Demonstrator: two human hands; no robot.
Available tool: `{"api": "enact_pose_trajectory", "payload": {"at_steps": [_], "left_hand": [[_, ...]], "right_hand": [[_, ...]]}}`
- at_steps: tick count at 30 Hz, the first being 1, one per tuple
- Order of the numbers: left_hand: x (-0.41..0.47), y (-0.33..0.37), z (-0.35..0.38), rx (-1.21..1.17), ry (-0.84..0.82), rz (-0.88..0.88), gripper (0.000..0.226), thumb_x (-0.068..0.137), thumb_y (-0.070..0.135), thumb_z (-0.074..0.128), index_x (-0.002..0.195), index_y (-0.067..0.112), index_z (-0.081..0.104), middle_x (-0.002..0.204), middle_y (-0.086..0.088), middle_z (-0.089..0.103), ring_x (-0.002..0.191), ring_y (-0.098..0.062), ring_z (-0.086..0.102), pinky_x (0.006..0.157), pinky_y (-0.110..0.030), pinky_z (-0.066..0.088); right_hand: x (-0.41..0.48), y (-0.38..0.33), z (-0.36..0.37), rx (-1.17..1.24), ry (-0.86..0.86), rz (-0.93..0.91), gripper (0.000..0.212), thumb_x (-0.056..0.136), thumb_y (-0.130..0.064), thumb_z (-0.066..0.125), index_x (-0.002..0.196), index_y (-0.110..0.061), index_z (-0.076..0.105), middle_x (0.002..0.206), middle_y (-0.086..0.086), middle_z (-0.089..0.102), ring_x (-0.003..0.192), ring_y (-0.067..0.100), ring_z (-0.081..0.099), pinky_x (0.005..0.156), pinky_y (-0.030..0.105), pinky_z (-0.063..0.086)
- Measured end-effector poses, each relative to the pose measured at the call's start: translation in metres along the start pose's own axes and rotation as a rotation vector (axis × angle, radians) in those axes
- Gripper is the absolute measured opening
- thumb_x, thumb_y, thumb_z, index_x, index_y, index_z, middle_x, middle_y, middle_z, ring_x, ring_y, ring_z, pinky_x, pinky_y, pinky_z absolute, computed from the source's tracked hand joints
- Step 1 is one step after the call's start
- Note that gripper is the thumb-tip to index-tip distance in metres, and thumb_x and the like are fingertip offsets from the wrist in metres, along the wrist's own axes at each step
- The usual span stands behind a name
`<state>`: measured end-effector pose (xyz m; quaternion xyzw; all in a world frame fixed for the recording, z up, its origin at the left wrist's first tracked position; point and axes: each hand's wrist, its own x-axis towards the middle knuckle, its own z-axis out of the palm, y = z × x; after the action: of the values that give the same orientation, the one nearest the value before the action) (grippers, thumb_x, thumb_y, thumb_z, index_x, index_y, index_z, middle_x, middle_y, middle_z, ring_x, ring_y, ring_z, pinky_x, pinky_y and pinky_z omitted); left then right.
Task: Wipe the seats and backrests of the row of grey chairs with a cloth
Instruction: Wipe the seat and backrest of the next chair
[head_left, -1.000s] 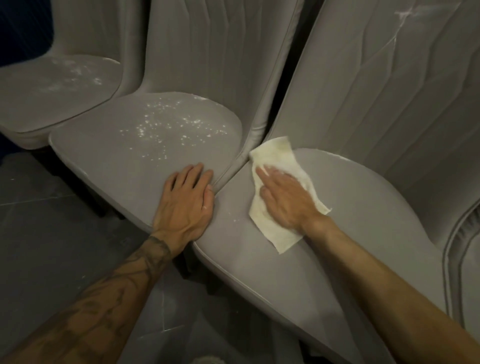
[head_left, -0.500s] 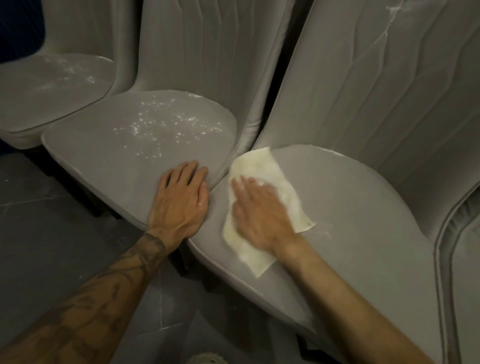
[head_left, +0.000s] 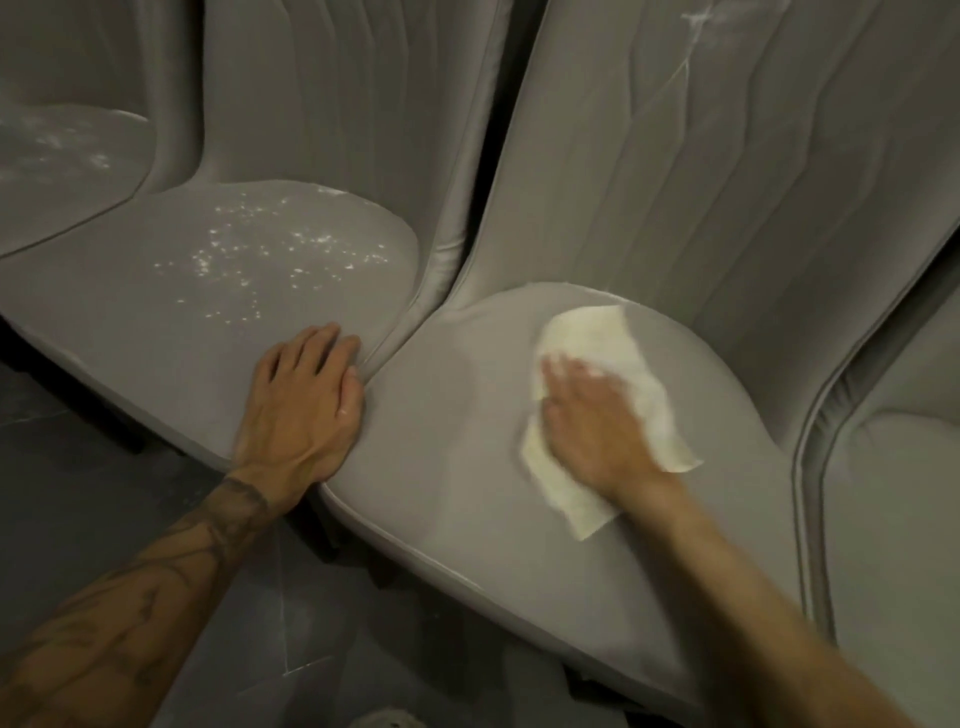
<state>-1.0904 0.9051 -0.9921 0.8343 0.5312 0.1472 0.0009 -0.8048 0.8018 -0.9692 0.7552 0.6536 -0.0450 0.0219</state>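
Note:
Grey padded chairs stand side by side in a row. My right hand (head_left: 592, 426) lies flat on a pale yellow cloth (head_left: 597, 338), pressing it onto the seat of the chair in the middle right (head_left: 457, 467). That chair's backrest (head_left: 727, 156) carries white streaks near its top. My left hand (head_left: 301, 405) rests with straight fingers on the front right corner of the neighbouring seat (head_left: 156, 312), which is speckled with white dust. The right hand is motion-blurred.
A third dusty seat (head_left: 57, 161) lies at the far left, and part of another chair (head_left: 893, 519) shows at the right edge. Dark tiled floor (head_left: 104, 493) runs along the front of the chairs.
My right hand has swept the cloth from the seat's left edge toward the middle and back of the seat. My left hand has stayed on the neighbouring seat.

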Motion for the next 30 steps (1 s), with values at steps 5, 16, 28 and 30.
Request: {"api": "enact_pose_trajectory", "payload": {"at_steps": [5, 16, 28, 30], "left_hand": [[0.000, -0.002, 0.004, 0.001, 0.015, 0.014, 0.061, 0.103, 0.037, 0.024, 0.149, 0.009, 0.054, 0.157, -0.015, 0.050, 0.143, -0.034, 0.048, 0.118, -0.053, 0.036], [0.002, -0.003, 0.009, 0.022, 0.056, 0.022, 0.059, 0.103, 0.036, 0.026, 0.147, 0.009, 0.055, 0.155, -0.016, 0.052, 0.140, -0.036, 0.049, 0.115, -0.053, 0.036], [0.003, -0.004, 0.011, 0.044, 0.083, 0.026, 0.057, 0.103, 0.034, 0.028, 0.145, 0.010, 0.056, 0.153, -0.015, 0.053, 0.138, -0.036, 0.051, 0.114, -0.052, 0.037], [0.004, -0.004, 0.012, 0.039, 0.087, 0.030, 0.056, 0.103, 0.034, 0.028, 0.144, 0.010, 0.056, 0.152, -0.015, 0.054, 0.137, -0.036, 0.051, 0.112, -0.052, 0.038]], "right_hand": [[-0.034, -0.077, 0.011, 0.176, -0.026, -0.420, 0.060, 0.109, -0.041, 0.019, 0.166, -0.024, 0.011, 0.173, 0.001, 0.013, 0.160, 0.022, 0.010, 0.129, 0.038, 0.002], [-0.058, -0.087, 0.018, 0.173, 0.019, -0.202, 0.062, 0.109, -0.038, 0.019, 0.166, -0.019, 0.007, 0.174, 0.005, 0.007, 0.161, 0.025, 0.007, 0.130, 0.047, 0.003], [-0.155, 0.010, 0.017, 0.068, -0.020, 0.122, 0.066, 0.103, -0.044, 0.004, 0.165, -0.022, 0.012, 0.173, 0.000, 0.012, 0.160, 0.020, 0.017, 0.128, 0.045, 0.022], [-0.133, -0.028, 0.019, 0.099, 0.052, 0.068, 0.066, 0.104, -0.041, 0.011, 0.164, -0.016, 0.020, 0.172, 0.005, 0.018, 0.159, 0.025, 0.021, 0.129, 0.047, 0.019]]}}
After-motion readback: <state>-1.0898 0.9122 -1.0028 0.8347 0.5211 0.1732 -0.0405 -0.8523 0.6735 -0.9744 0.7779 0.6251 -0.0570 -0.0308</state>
